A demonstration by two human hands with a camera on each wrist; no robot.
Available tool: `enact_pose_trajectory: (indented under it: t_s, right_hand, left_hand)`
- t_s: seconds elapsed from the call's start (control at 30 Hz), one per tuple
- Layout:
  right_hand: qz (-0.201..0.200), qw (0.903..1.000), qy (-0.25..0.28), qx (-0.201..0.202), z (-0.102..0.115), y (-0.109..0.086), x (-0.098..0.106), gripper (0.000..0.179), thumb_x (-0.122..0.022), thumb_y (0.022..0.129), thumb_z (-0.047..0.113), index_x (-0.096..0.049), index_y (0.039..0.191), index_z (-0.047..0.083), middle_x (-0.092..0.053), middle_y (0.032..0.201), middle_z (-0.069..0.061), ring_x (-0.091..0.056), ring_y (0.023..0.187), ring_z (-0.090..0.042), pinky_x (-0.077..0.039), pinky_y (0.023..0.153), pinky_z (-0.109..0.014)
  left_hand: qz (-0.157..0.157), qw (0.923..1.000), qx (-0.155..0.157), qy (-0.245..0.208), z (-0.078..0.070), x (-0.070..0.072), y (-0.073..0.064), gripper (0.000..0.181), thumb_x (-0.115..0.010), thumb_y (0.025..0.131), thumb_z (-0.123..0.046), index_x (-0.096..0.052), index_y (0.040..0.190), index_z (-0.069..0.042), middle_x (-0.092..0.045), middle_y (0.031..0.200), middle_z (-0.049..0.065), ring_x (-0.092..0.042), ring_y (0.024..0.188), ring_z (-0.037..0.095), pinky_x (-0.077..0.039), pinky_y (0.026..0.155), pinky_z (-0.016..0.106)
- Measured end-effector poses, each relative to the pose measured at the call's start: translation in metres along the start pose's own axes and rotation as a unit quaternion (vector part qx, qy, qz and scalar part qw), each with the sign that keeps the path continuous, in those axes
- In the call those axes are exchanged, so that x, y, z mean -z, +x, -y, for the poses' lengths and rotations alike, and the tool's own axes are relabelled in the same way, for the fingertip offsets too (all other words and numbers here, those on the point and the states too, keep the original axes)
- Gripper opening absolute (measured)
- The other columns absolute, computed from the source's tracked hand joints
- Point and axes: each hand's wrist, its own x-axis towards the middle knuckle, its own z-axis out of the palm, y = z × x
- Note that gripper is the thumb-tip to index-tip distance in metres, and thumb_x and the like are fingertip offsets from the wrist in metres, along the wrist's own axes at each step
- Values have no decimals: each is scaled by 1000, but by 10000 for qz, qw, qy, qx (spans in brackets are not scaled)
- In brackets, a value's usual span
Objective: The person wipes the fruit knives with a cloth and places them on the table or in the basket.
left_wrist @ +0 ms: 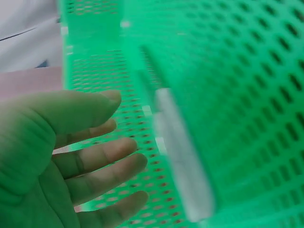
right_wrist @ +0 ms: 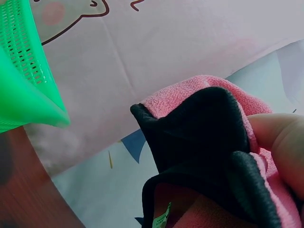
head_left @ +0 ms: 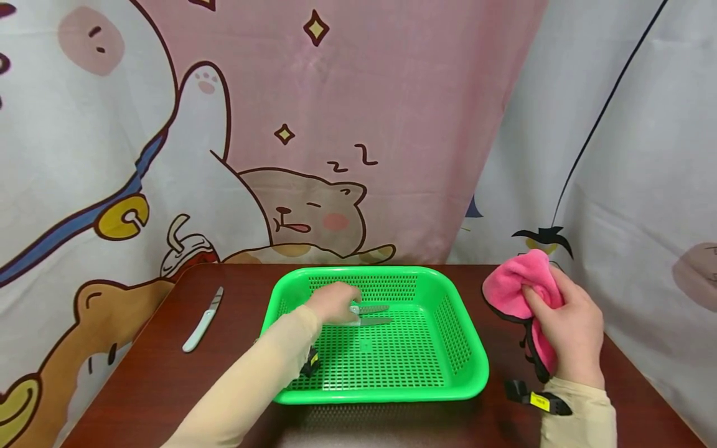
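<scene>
Inside the green basket, my left hand hovers over two knives. One knife's serrated blade lies beside the other knife's blade. In the left wrist view, the left hand has its fingers spread, apart from a blurred white knife handle. To the right of the basket, my right hand pinches a pink cloth with black edging, raised above the table. The right wrist view shows the thumb on the bunched cloth and its dark inner side.
A third knife with a pale handle lies on the dark brown table, left of the basket. Behind the table hangs a curtain with cartoon animals. The basket's raised rim surrounds the left hand's place.
</scene>
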Motion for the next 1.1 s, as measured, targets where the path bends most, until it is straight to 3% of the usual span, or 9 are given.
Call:
enact_pose_trajectory:
  t_s: [0.17,0.33,0.6,0.8,1.1]
  right_hand:
    - [-30,10000,19,-5,1,0,0,58,-73,89,32,-56,142,19,-60,117,-23,-53,99,-38,-40,71,-45]
    - [-59,10000,-6,52,0,0,-1,57,-72,89,31,-56,141,18,-61,115,-24,-53,97,-38,-39,71,-46]
    - [-12,10000,-6,2,1,0,-2,57,-73,89,32,-56,142,19,-60,116,-23,-52,98,-37,-40,71,-46]
    - [11,10000,5,15,0,1,-2,57,-73,89,32,-56,142,20,-61,116,-23,-53,98,-38,-40,71,-46]
    - [12,10000,-27,77,0,1,-2,56,-73,89,32,-56,141,19,-61,115,-24,-53,97,-38,-39,71,-46]
  left_hand:
    - [-334,9982,-206,-456,-1,27,-11,35,-76,88,-20,-67,120,-11,-68,113,7,-65,98,20,-53,81,38]
    - [-668,9932,-428,-856,1,56,-27,34,-75,89,-19,-67,121,-10,-69,111,4,-67,97,22,-53,81,36]
    - [-1233,9876,-563,-786,9,88,-59,35,-74,91,-24,-66,122,-10,-68,112,6,-68,94,23,-54,82,38]
    - [-1768,9790,-575,-841,26,99,-86,34,-75,90,-20,-67,121,-10,-69,107,5,-68,93,23,-54,81,40]
    - [-2279,9660,252,-1194,67,93,-131,33,-72,92,-18,-65,124,-9,-69,105,6,-68,92,22,-55,78,45]
